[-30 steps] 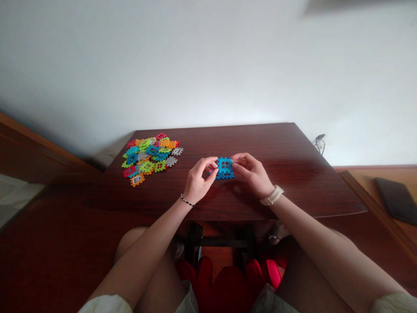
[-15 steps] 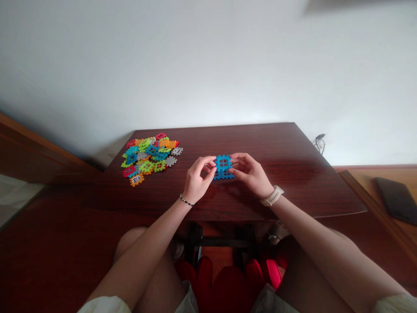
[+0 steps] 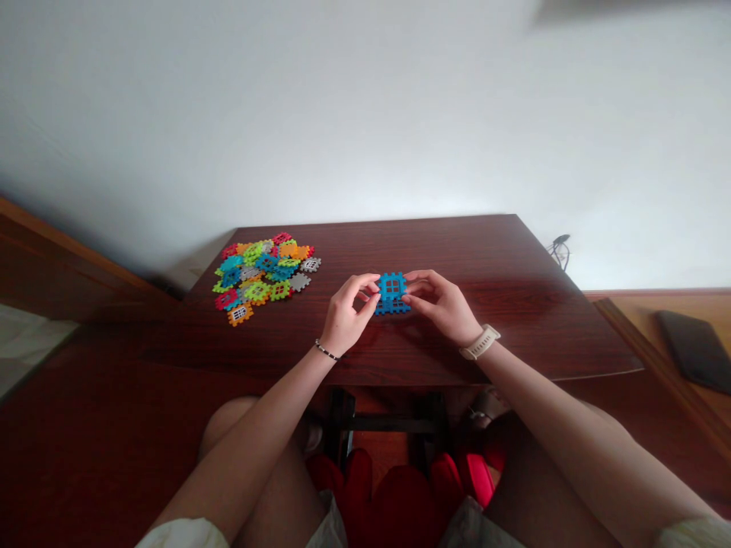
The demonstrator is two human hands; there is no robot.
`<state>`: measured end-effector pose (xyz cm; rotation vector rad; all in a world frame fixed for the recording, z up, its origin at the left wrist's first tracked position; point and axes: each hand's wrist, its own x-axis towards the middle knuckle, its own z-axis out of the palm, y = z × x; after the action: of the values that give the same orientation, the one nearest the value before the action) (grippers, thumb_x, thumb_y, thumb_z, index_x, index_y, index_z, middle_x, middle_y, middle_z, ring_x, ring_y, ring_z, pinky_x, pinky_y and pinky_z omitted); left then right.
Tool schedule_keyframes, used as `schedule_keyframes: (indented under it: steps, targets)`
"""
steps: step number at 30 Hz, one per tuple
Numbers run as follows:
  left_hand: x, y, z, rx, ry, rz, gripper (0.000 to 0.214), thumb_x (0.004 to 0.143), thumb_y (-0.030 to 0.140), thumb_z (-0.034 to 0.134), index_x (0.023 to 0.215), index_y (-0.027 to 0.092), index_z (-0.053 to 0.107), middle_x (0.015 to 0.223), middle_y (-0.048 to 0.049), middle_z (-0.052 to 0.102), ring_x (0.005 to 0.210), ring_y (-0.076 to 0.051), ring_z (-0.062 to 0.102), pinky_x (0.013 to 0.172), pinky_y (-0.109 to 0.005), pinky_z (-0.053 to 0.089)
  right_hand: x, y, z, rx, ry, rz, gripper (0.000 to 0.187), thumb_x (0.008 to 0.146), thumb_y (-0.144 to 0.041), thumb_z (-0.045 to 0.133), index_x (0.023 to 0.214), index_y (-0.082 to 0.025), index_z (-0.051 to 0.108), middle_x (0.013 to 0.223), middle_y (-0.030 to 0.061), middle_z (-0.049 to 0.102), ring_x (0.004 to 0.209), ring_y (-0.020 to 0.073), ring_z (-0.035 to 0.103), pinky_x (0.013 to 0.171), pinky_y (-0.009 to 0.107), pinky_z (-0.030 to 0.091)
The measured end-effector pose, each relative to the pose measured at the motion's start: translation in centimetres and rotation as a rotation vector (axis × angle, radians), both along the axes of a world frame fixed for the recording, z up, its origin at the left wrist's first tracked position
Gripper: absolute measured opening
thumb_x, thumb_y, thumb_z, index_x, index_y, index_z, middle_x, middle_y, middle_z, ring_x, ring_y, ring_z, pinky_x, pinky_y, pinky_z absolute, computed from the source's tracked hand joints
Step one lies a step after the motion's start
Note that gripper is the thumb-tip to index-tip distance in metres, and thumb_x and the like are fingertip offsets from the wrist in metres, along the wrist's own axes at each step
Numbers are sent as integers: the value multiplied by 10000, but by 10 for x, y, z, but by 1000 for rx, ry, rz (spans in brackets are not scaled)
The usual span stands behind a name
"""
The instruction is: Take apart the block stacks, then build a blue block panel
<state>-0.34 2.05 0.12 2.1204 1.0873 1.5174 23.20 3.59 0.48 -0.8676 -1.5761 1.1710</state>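
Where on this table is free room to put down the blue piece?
Bare: the table right of the right hand; also the strip between the left hand and the pile of tiles. Crowded: that far left corner, and around the blue piece.

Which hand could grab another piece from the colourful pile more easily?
Probably the left hand: it sits on the same side as the pile of colourful plastic square tiles. The right hand would have to cross over the blue plastic grid tiles that both hands pinch.
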Motion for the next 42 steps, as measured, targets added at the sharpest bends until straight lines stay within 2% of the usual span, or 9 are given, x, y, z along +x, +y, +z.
schedule_keyframes:
  steps: [7,12,16,18,22,28,36,42]
  targets:
    - [-1,0,-3,-58,28,-40,309,1015,144,672,1313,220,659,1066,-45,771,956,-154,758,858,-285,642,13,2,5,151,-235,-58,370,912,-459,838,1221,-287,730,1124,60,811,1020,283,775,968,473,631]
    - [1,1,-8,-110,69,-98,379,1023,132,638,1386,233,614,1138,-64,786,1009,-169,776,917,-321,652,24,4,13,289,-477,-191,294,872,-437,867,1117,-292,793,1002,59,806,974,311,732,943,497,574]
    - [3,3,-12,-114,168,-86,418,1004,116,649,1399,247,609,1235,-87,766,1114,-217,761,1005,-398,638,31,2,15,195,-484,-196,364,910,-493,809,1191,-264,767,840,29,765,744,241,675,730,391,549]
    - [3,4,-13,-74,257,-62,381,997,118,661,1356,240,632,1257,-99,748,1173,-256,729,1048,-458,617,34,1,15,179,-471,-191,391,914,-507,795,1208,-253,755,804,17,743,697,220,642,681,365,522]
    - [5,4,-15,-5,392,-79,355,988,122,674,1324,233,651,1278,-111,723,1235,-294,674,1098,-523,580,44,4,11,194,-522,-181,387,900,-509,810,1182,-246,774,814,20,744,689,209,633,666,353,505]
    - [10,4,-21,-14,519,-109,365,975,148,702,1324,252,665,1373,-108,700,1317,-313,652,1147,-563,552,62,12,3,190,-581,-163,381,874,-545,817,1109,-245,810,814,32,748,686,207,631,649,345,505]
    - [14,7,-30,1,576,-139,355,1003,190,708,1349,265,680,1499,-106,661,1463,-329,587,1222,-597,500,72,9,-2,184,-627,-147,333,878,-500,821,1101,-253,813,823,31,745,693,211,633,648,344,497]
    - [15,8,-32,10,591,-146,308,1014,181,690,1315,244,706,1465,-113,683,1421,-314,622,1195,-583,527,78,9,-4,178,-671,-152,312,880,-472,822,1104,-257,809,818,23,737,694,212,636,662,345,491]
